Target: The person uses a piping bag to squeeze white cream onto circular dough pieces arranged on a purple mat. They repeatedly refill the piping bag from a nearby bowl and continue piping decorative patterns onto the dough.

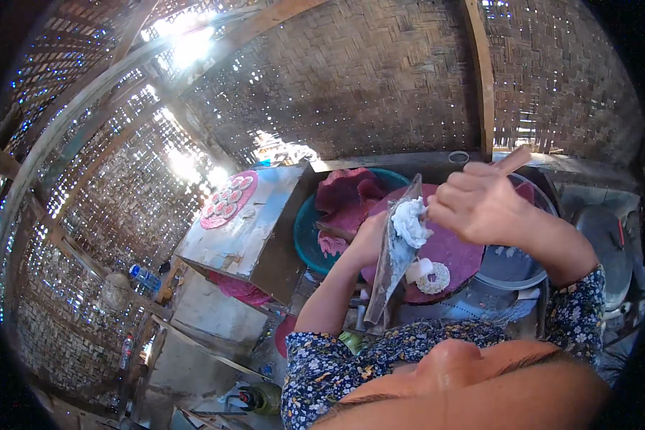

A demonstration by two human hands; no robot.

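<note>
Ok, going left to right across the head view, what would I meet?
Blue bottle, pink disc bearing small pale pieces, left hand, white soft lump, right hand, round grey lid-like piece.

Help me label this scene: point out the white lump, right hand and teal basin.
White lump (411, 223): head view, middle of the lump.
Right hand (478, 203): head view, middle of the curled hand.
Teal basin (306, 238): head view, wall at its left side.
</note>
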